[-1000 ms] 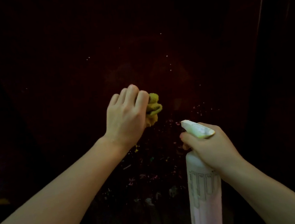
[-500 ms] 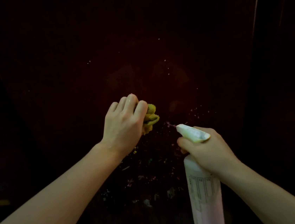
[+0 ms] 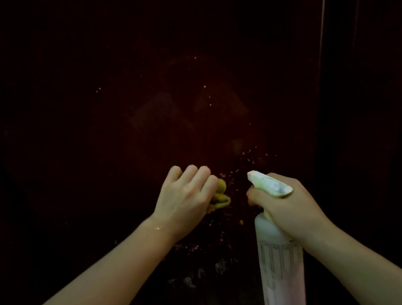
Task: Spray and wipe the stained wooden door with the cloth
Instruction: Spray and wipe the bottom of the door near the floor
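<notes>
- Looking through the head camera, the scene is very dim; a dark reddish-brown stained wooden door (image 3: 188, 91) fills nearly the whole view, with a thin pale edge line running down its upper right side.
- The left hand (image 3: 184, 202) reaches in from the lower left, back of the hand toward the camera, its fingers curled round a crumpled yellow-green cloth (image 3: 221, 196).
- That grip is clenched on the cloth, which bulges out at the right side of the hand and lies against the door surface, a little below the middle of the view.
- The right hand (image 3: 290, 207) comes in from the lower right and grasps the neck of a white translucent plastic spray bottle (image 3: 282, 268), which stands upright.
- Its pale trigger head (image 3: 268, 183) sticks out above the hand, with the nozzle aimed up and left at the door, just beside the cloth but apart from it.
- Whether a finger is pulling the trigger cannot be told; the front of the hand is hidden.
- Faint printed boxes show on the bottle's body below the hand.
- Small light specks and droplets (image 3: 250, 158) dot the door above the nozzle, and more pale flecks and smears (image 3: 207, 264) are scattered lower down between the two forearms.
</notes>
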A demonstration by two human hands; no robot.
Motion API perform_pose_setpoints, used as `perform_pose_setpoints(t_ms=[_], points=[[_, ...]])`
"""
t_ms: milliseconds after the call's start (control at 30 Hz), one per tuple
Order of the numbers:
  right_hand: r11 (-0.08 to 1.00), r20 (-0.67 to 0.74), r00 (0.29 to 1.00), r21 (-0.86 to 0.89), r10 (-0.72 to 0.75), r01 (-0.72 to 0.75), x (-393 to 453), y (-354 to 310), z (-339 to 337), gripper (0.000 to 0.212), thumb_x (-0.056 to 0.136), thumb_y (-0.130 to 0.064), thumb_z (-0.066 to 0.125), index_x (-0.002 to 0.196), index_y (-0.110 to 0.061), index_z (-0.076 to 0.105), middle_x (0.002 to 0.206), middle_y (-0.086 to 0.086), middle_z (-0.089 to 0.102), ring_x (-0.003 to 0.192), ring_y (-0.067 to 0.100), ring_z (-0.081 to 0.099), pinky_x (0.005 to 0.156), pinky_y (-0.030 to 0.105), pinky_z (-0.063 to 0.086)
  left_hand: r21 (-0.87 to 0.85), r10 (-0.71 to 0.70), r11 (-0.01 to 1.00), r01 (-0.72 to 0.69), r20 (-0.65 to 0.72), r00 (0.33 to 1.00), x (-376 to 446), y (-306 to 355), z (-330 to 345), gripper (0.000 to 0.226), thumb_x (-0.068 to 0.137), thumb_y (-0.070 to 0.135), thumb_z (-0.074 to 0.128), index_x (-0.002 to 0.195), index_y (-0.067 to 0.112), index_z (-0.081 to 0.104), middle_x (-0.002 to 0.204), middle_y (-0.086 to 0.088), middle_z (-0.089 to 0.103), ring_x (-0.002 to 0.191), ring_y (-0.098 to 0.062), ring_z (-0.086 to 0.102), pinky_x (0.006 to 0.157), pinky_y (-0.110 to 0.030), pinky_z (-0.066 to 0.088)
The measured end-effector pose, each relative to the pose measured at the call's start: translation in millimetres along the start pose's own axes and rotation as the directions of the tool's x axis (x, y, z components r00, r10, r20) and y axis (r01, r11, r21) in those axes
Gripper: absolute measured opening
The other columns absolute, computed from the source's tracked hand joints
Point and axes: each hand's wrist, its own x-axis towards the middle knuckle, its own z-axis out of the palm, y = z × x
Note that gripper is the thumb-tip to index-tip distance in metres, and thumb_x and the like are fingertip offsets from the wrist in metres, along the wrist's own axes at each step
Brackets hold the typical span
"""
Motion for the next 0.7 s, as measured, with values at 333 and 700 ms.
perform_pose_setpoints(t_ms=[333,700], points=[[0.998,-0.133,0.99,0.048,-0.038,0.044,4,5,-7,0.024,0.082,-0.017,0.068,0.076,0.004,0.058,0.064,0.01,0.053,0.058,0.014,0.048,0.052,0.022,0.038,0.001,-0.28,0.958,0.286,-0.206,0.938,67,-16,-8,0.019,0.085,0.019,0.072,0.086,0.008,0.057,0.085,-0.008,0.057,0.068,-0.023,0.051,0.062,-0.035,0.035],[0.999,-0.037,0.998,-0.008,-0.05,0.05,4,-1,-11,0.014,0.083,-0.02,0.068,0.076,-0.009,0.063,0.063,-0.001,0.055,0.058,0.006,0.05,0.055,0.023,0.041,0.034,-0.207,0.976,0.216,-0.166,0.964,57,-9,-6,0.019,0.079,0.008,0.074,0.084,0.009,0.055,0.082,-0.006,0.056,0.065,-0.02,0.047,0.062,-0.032,0.029]])
